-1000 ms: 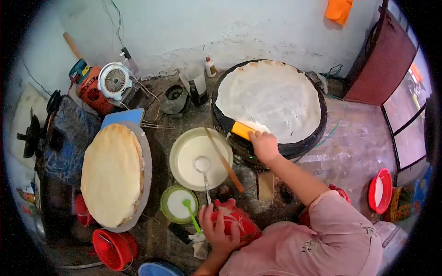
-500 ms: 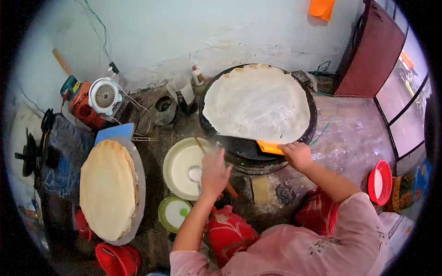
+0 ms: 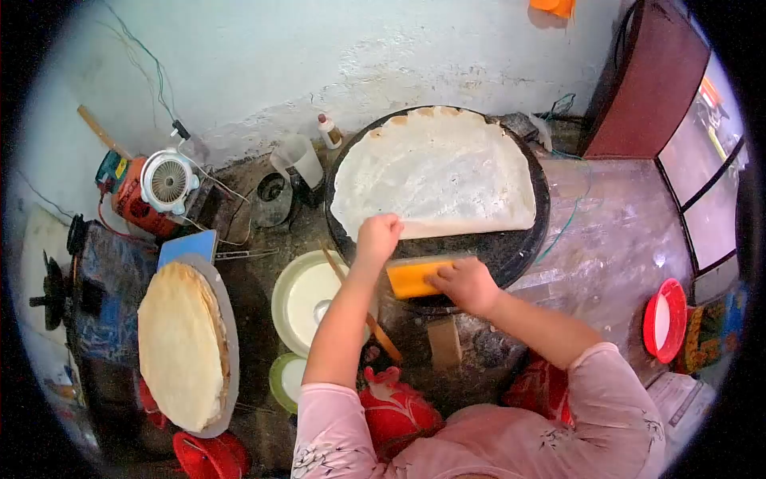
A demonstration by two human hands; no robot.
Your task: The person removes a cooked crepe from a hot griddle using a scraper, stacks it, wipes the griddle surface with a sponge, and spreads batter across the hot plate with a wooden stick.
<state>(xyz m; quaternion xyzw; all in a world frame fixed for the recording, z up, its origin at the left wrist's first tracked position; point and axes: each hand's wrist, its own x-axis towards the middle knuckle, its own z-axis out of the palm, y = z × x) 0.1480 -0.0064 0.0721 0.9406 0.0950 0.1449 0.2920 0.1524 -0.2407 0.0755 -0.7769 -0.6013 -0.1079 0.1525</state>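
A large thin white crepe (image 3: 439,172) lies on a round black griddle (image 3: 487,251), its near edge straight and its far edge browned. At the near left of the crepe, my left hand (image 3: 377,238) is closed in a pinch on its edge. My right hand (image 3: 467,286) grips an orange scraper (image 3: 411,279) over the griddle's near rim. Left of the griddle stands a bowl of pale batter (image 3: 299,299), partly behind my left forearm, with a wooden stick (image 3: 384,339) across it. A smaller green bowl (image 3: 279,383) of white liquid sits below.
A stack of finished crepes (image 3: 183,347) rests on a board at the left. Behind it are a white fan (image 3: 169,180), an orange gas cylinder (image 3: 137,199) and a plastic jug (image 3: 299,160). A red bowl (image 3: 672,319) stands far right. A sponge-like block (image 3: 444,343) lies before the griddle.
My left hand has moved up from beside the batter bowl to the crepe's near edge and pinched it. My right hand has drawn the scraper out from the edge, left and toward me.
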